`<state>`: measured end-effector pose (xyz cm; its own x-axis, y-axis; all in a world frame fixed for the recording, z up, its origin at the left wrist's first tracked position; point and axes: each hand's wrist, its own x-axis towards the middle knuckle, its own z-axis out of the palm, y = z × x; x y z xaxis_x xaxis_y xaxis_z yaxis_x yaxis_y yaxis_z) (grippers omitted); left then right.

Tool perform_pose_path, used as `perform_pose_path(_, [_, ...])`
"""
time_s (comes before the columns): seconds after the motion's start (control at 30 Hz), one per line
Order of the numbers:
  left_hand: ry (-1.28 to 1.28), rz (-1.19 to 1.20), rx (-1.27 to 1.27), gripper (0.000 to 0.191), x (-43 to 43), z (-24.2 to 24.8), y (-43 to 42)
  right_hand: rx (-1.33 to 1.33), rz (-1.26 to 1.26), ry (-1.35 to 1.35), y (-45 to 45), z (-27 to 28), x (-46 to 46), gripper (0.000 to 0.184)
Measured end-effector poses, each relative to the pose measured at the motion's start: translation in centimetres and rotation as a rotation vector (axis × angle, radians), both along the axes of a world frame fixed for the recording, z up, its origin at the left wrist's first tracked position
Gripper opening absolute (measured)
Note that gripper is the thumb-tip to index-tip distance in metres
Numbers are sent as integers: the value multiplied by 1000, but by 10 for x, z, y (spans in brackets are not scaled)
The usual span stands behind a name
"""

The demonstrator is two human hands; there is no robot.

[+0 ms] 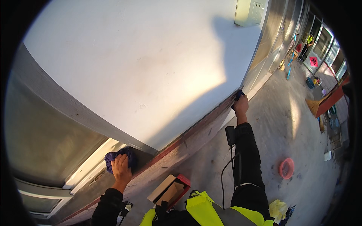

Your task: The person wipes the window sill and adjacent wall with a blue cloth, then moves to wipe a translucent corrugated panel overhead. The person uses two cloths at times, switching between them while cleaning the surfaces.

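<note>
My left hand (121,171) presses a bunched dark purple cloth (110,162) onto the grey window sill, beside the white window frame (84,169). My right hand (241,105) is closed around a dark blue cloth (239,94) at the far end of the dark red ledge (195,128) that runs below the white wall (141,70). Both arms are stretched out in black sleeves. A black device with a cable sits at my right forearm.
An open cardboard box (172,190) lies on the concrete floor below the ledge. A pink plastic basin (286,168) and a yellow plastic bag (277,210) are at the right. Farther off are a straw broom (313,106) and a person (310,39) in a yellow vest.
</note>
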<state>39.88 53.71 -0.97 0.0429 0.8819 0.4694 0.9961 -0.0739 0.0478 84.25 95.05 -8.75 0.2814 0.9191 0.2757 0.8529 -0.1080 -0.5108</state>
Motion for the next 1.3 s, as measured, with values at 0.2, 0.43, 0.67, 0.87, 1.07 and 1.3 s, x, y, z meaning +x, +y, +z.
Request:
perform_pose_path(0.2, [-4, -23, 25, 51, -1, 1, 3, 70, -154, 167, -9, 14, 3, 38])
perform_pose_path(0.43, [-47, -35, 21, 51, -2, 2, 2, 175, 2, 45, 43, 37, 25, 36])
perform_pose_path(0.67, [-41, -19, -35, 57, -2, 3, 2, 135, 17, 40, 6, 39, 2, 40])
perform_pose_path(0.87, [-29, 12, -51, 54, 1, 3, 3, 192, 144, 86, -62, 30, -43, 45])
perform_pose_path(1.07, [-22, 32, -62, 52, 3, 2, 2, 233, 378, 225, -163, 29, -109, 50])
perform_pose_path(1.3, [10, 23, -24, 49, 2, -3, 2, 297, 845, 285, -288, 30, -185, 62])
